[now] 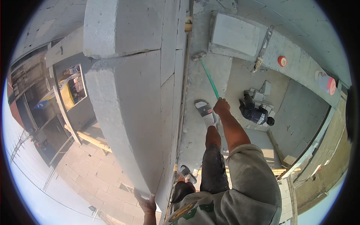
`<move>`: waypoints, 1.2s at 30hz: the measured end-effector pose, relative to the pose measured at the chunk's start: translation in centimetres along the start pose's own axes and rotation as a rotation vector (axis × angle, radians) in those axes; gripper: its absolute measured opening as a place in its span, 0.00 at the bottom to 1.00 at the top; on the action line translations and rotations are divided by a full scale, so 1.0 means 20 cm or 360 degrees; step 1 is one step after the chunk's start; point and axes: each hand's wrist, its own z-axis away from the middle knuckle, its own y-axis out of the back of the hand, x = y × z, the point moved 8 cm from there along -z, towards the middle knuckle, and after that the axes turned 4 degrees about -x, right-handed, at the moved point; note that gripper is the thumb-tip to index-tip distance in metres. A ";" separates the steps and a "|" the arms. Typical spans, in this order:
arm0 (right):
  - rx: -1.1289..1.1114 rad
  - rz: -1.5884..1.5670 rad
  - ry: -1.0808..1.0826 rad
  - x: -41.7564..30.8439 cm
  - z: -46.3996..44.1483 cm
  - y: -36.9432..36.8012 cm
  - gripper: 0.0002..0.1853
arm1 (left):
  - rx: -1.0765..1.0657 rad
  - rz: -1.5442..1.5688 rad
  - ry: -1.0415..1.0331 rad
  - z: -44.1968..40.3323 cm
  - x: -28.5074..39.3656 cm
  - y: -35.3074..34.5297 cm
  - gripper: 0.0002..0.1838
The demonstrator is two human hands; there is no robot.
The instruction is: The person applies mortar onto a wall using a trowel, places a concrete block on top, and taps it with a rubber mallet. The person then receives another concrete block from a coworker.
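Note:
My right hand point(221, 106) is closed around the lower end of a long green handle of a hammer point(210, 79). The hammer's grey head rests on or just over the grey concrete surface point(219, 69), beyond my sandalled foot point(204, 108). At the bottom, my left hand point(146, 201) is against the lower end of a tall grey block wall point(138, 86), its fingers spread along the edge. Nothing shows in that hand.
Below on the right, a person point(257, 112) in dark clothes bends beside grey blocks point(265, 88). A pale slab point(234, 32), a long tool point(264, 48), a red lid point(282, 61) and a bucket point(325, 82) lie along the upper right. Bamboo poles point(90, 139) cross at left.

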 end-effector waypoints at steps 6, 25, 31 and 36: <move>-0.0084 0.0011 0.0170 0.08 0.32 0.10 0.22 | 0.0005 0.0049 -0.0045 0.01 0.03 0.01 0.48; 0.0450 -0.0312 0.0345 0.30 1.66 0.14 0.23 | 0.0544 0.0219 -0.0642 0.03 -0.15 0.02 0.47; 0.0354 -0.0007 0.0342 0.56 1.58 -0.34 0.22 | 0.0775 0.0497 -0.0635 0.17 -0.23 0.15 0.38; 0.0204 0.1055 0.0875 0.29 1.62 -0.35 0.20 | 0.1004 0.0864 -0.0497 0.42 -0.60 0.20 0.32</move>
